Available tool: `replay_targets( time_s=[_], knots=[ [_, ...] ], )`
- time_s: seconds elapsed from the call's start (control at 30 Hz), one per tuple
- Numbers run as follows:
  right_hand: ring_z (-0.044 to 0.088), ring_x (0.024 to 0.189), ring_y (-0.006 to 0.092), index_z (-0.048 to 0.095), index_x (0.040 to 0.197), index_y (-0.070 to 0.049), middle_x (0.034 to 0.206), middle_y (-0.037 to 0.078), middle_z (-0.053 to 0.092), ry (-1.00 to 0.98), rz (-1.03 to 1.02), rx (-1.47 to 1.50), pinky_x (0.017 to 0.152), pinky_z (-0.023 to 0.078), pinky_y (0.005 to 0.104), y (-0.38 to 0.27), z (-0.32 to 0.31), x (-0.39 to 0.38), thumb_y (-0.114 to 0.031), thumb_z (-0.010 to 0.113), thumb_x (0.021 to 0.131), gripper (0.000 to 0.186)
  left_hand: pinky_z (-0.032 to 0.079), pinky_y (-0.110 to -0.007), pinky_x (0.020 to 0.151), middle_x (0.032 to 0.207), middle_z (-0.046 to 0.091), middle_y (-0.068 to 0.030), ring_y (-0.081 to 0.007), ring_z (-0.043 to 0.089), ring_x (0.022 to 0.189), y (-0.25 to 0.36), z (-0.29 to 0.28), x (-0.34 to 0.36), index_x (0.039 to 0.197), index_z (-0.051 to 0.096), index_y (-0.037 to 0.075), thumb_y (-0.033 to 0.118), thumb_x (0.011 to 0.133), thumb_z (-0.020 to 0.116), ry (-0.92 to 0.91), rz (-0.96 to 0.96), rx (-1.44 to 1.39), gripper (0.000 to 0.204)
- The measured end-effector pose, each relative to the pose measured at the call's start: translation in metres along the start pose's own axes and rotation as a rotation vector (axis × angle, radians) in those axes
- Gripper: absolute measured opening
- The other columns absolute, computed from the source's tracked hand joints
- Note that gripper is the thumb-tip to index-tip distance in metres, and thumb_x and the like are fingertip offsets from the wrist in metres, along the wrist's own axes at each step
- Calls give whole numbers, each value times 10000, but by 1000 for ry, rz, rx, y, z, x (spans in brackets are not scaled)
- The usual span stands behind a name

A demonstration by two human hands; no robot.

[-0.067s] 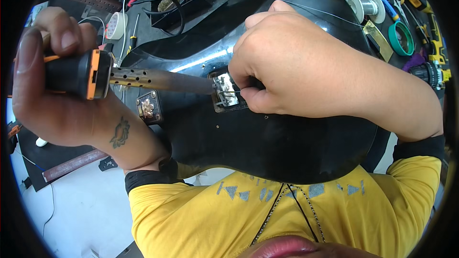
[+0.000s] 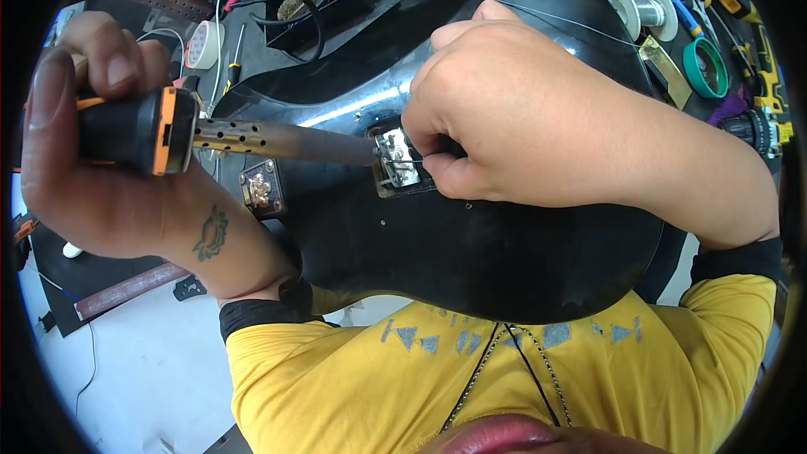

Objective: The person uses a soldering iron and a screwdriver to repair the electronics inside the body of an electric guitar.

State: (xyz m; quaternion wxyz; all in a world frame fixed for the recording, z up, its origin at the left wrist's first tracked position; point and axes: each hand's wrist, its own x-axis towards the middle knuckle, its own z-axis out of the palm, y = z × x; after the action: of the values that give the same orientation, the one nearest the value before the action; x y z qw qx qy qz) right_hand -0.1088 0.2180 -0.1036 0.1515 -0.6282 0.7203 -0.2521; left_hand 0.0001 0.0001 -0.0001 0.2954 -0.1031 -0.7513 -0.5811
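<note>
A black, glossy guitar body [image 2: 504,261] lies in front of me with a small rectangular cavity [image 2: 388,189] near its middle. Inside the cavity shiny metal parts show. My left hand [image 2: 109,193] is closed around the black-and-orange handle of a soldering iron [image 2: 277,141]; its barrel points right and its front end is at the cavity's left part. From the other side my right hand [image 2: 496,109] pinches a thin solder wire [image 2: 409,161] that reaches into the cavity. The exact contact between tip and wire is too small to make out.
A solder spool [image 2: 649,13] stands at the far right, its strand crossing the body. Near it are a green tape roll [image 2: 704,67] and several tools. A copper-coloured metal plate [image 2: 261,189] sits by my left wrist. A black cable [image 2: 315,13] loops at the upper left.
</note>
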Motion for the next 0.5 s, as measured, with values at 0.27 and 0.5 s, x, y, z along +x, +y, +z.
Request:
replay_targets(
  time_s=[0.27,0.5],
  knots=[
    [608,829,237,759,753,-90,710,46,678,-12,-5,-25,881,427,385,0,0,1,-152,758,760,62,274,-282,603,859,501,-133,-119,330,619,1,2,-1,923,562,61,185,921,570,7,6,12,124],
    [614,814,234,764,745,-86,691,52,673,0,-6,-50,864,439,383,0,2,1,-154,761,753,68,275,-287,590,856,508,-128,-118,334,615,1,1,0,937,576,54,189,929,577,3,-19,3,135]
  ],
)
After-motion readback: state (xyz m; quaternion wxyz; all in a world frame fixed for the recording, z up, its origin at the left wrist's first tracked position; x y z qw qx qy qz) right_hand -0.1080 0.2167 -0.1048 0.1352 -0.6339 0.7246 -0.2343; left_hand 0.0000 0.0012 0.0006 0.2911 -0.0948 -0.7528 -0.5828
